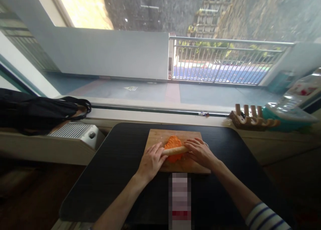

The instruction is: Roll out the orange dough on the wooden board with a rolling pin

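Note:
Both hands are on a wooden rolling pin, one at each end. My left hand is closed over its left end, and my right hand grips the right end. Beneath the pin lies a flattened, uneven sheet of orange dough, showing above and below it. The dough rests on a wooden cutting board in the middle of a black table. A thin ring-like edge of something pale shows behind my right hand; I cannot make out what it is.
A black bag lies on the sill at left, above a white slatted heater. At right on the sill are a wooden rack and a teal container. A window with a railing outside stands behind the table.

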Tool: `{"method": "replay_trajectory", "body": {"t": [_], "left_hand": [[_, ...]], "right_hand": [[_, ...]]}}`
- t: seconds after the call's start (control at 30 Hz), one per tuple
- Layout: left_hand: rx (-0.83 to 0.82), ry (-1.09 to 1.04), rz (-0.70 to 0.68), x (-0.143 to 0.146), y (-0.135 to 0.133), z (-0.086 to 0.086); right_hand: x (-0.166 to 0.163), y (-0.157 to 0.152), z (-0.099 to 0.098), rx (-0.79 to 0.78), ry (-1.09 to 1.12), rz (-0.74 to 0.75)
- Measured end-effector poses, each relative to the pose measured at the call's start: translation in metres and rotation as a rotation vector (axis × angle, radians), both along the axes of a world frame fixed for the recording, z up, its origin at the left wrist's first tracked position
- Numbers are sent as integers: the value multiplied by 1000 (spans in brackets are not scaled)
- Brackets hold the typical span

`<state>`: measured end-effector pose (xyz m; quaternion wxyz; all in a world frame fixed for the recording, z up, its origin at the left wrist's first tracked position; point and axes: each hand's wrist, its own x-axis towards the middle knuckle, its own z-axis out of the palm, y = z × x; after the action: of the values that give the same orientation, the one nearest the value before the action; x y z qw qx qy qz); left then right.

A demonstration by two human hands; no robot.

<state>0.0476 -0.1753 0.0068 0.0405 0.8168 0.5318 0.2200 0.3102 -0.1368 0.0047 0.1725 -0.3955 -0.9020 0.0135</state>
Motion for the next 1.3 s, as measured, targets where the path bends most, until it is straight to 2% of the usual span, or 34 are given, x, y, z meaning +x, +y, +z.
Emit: {"method": "replay_trajectory", "body": {"t": [0.17, 0.27, 0.37, 0.4, 0.47, 0.57, 0.67, 0.93, 1.13, 1.3], "left_hand": [[-73, -144, 59, -3, -1, 10], [25, -268, 222, -11, 3, 10], [42, -474, 430, -19, 4, 6], [-19, -558, 483, -20, 4, 4], [-241, -730, 527, -18, 0, 2], [-633, -958, 470, -6, -6, 2], [-754, -1069, 462, 11, -11, 7], [-782, -1196, 446, 28, -7, 18], [-660, -1213, 446, 29, 3, 15], [-534, -1149, 406, 32, 26, 6]], "right_hand": [[-8, 13, 30, -187, -36, 19], [-13, 22, 43, -322, -26, -11], [-16, 31, 42, -386, 11, -104], [-17, 35, 39, -396, 34, -138], [-20, 42, 30, -425, 106, -193], [-27, 50, 18, -496, 217, -242], [-36, 55, 14, -529, 269, -251], [-46, 56, 14, -584, 376, -205], [-26, 45, 11, -625, 470, -247], [-8, 27, 7, -603, 449, -349]]}}
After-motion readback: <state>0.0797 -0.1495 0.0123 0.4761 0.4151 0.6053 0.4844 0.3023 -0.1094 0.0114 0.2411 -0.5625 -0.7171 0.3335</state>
